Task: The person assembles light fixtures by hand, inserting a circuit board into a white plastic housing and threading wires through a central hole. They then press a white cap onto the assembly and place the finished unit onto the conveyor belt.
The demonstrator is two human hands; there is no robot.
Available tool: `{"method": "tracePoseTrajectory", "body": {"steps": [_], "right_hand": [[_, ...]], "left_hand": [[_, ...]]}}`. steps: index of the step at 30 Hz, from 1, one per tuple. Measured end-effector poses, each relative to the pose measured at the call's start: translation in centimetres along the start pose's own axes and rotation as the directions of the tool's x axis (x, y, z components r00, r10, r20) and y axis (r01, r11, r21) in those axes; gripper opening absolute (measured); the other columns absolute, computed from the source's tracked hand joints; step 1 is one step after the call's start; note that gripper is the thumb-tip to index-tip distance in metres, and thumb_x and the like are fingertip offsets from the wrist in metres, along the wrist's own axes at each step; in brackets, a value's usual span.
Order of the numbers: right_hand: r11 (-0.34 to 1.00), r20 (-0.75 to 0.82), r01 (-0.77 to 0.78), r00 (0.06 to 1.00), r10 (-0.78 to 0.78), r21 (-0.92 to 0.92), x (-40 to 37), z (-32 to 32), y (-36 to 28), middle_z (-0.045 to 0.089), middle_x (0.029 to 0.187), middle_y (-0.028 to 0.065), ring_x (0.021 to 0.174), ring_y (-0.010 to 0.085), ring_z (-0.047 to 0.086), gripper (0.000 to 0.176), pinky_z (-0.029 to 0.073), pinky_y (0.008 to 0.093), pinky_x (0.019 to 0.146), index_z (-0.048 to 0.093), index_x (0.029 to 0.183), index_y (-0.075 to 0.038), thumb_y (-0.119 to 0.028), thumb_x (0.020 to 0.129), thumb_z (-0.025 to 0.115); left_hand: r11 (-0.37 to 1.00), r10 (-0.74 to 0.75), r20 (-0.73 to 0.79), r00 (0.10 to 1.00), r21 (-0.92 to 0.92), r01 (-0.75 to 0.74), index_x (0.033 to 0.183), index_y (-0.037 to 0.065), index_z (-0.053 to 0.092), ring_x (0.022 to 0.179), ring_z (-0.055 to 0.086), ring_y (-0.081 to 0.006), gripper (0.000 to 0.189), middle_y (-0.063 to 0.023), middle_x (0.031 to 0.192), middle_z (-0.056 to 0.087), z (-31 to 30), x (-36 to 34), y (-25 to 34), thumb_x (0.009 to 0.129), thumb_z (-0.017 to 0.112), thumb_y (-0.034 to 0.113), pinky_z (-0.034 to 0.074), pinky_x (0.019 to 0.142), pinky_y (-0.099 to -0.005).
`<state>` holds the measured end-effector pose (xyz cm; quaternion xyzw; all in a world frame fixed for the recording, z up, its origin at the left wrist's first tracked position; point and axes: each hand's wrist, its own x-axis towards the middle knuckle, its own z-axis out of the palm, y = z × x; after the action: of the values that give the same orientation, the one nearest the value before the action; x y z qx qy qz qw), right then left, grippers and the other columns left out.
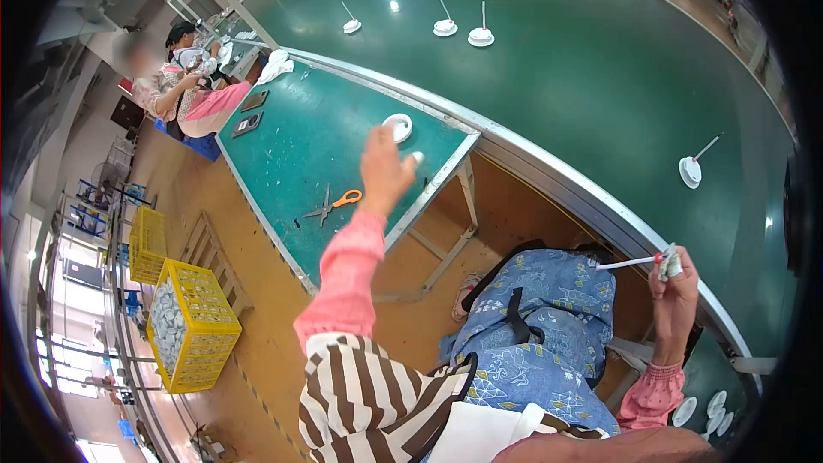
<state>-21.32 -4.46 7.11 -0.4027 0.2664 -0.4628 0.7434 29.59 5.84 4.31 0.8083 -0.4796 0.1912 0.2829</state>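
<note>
The wide green belt point(583, 94) runs past the far edge of the small green table point(291, 154), whose top is mostly bare. At the table's right edge the left hand point(383, 173) hovers beside a white disc point(397, 127), grip impossible to tell; well right of the table, the right hand point(675, 296) clasps a thin white stick point(630, 262).

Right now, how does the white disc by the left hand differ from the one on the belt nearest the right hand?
The side-table disc is bare; the belt disc has a thin stick rising aslant from it. The side-table disc lies just past the left hand; the belt disc lies untouched, apart from the right hand, which grips a loose stick. Both are round, white and lie flat.
</note>
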Motion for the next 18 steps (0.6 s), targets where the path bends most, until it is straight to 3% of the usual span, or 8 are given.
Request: {"method": "tracePoseTrajectory", "body": {"steps": [1, 3, 7, 9, 12, 15, 16, 18], "right_hand": [[1.0, 0.0, -0.009, 1.0, 0.009, 0.01, 0.0, -0.4, 0.7, 0.065, 0.095, 0.0115, 0.061, 0.0085, 0.049, 0.022, 0.038, 0.0207, 0.052, 0.056, 0.107, 0.0, -0.017, 0.096, 0.067], [1.0, -0.012, -0.024, 1.0, 0.024, 0.019, 0.1, -0.7, 1.7, 0.065, 0.093, 0.0097, 0.06, 0.0084, 0.049, 0.019, 0.038, 0.021, 0.052, 0.057, 0.106, 0.0, -0.015, 0.097, 0.065], [0.999, -0.07, -0.031, 0.997, 0.033, 0.022, 0.4, -0.3, 1.3, 0.063, 0.087, 0.0065, 0.059, 0.0074, 0.049, 0.016, 0.038, 0.0212, 0.052, 0.057, 0.103, -0.001, -0.015, 0.097, 0.064], [0.999, -0.109, -0.041, 0.993, 0.044, 0.035, 0.2, -0.6, 0.8, 0.061, 0.084, 0.0058, 0.06, 0.0072, 0.049, 0.015, 0.039, 0.0212, 0.052, 0.057, 0.101, -0.002, -0.014, 0.097, 0.064], [0.998, -0.09, -0.041, 0.995, 0.046, 0.057, 0.8, -1.6, 0.8, 0.062, 0.084, 0.0065, 0.06, 0.0076, 0.05, 0.015, 0.039, 0.0212, 0.053, 0.056, 0.101, -0.002, -0.014, 0.097, 0.064], [0.997, -0.089, -0.024, 0.996, 0.03, 0.07, 1.7, -1.2, 0.5, 0.062, 0.084, 0.007, 0.06, 0.0079, 0.05, 0.015, 0.039, 0.0211, 0.053, 0.056, 0.102, -0.002, -0.014, 0.097, 0.065], [0.997, -0.089, -0.011, 0.996, 0.018, 0.078, 2.0, -1.1, 0.3, 0.062, 0.085, 0.0072, 0.06, 0.008, 0.05, 0.016, 0.039, 0.0211, 0.053, 0.056, 0.103, -0.002, -0.014, 0.097, 0.064], [0.996, -0.102, 0.028, 0.995, -0.019, 0.088, 2.2, -1.1, -0.2, 0.062, 0.086, 0.0076, 0.06, 0.0083, 0.05, 0.017, 0.039, 0.0212, 0.053, 0.055, 0.105, -0.001, -0.013, 0.097, 0.064]], "left_hand": [[0.984, -0.1, -0.021, 0.995, 0.146, 0.102, 0.124, 0.002, 0.056, 0.11, 0.06, -0.0401, 0.061, -0.0224, 0.117, 0.062, 1.4, 1.5, -1.9, 0.074, 0.081, 0.026, 0.052, 0.089, -0.0463], [0.933, -0.346, 0.089, 0.934, 0.134, 0.333, 0.123, -0.001, 0.059, 0.114, 0.058, -0.0396, 0.074, -0.0234, 0.12, 0.06, 4.2, 4.4, -4.4, 0.066, 0.088, 0.037, 0.051, 0.093, -0.0456], [0.884, -0.465, 0.307, 0.831, 0.102, 0.457, 0.116, -0.004, 0.063, 0.11, 0.06, -0.039, 0.076, -0.0247, 0.119, 0.06, 6.8, 7.3, -5.2, 0.061, 0.089, 0.041, 0.051, 0.093, -0.0456], [0.907, -0.399, 0.309, 0.863, -0.006, 0.422, 0.114, -0.005, 0.065, 0.11, 0.06, -0.0388, 0.072, -0.0246, 0.119, 0.061, 6.7, 7.1, -3.9, 0.062, 0.088, 0.04, 0.051, 0.093, -0.0458], [0.988, 0.023, 0.229, 0.973, -0.155, 0.013, 0.124, -0.007, 0.059, 0.111, 0.054, -0.04, 0.077, -0.0243, 0.114, 0.058, 6.5, 5.7, 1.1, 0.063, 0.083, 0.033, 0.047, 0.099, -0.0456], [0.931, 0.259, 0.38, 0.888, -0.343, -0.124, 0.134, 0.0, 0.055, 0.116, 0.048, -0.037, 0.08, -0.0209, 0.116, 0.051, 5.9, 5.6, 11.9, 0.063, 0.082, 0.025, 0.045, 0.1, -0.0447], [0.837, 0.445, 0.289, 0.848, -0.47, -0.279, 0.135, 0.002, 0.054, 0.118, 0.047, -0.0377, 0.08, -0.0206, 0.117, 0.051, 8.3, 5.6, 13.9, 0.063, 0.082, 0.024, 0.044, 0.102, -0.0446], [0.76, 0.57, 0.412, 0.711, -0.594, -0.265, 0.137, 0.004, 0.054, 0.119, 0.047, -0.0389, 0.082, -0.0219, 0.121, 0.051, 10.6, 5.9, 18.9, 0.062, 0.081, 0.02, 0.042, 0.105, -0.0444]]}}
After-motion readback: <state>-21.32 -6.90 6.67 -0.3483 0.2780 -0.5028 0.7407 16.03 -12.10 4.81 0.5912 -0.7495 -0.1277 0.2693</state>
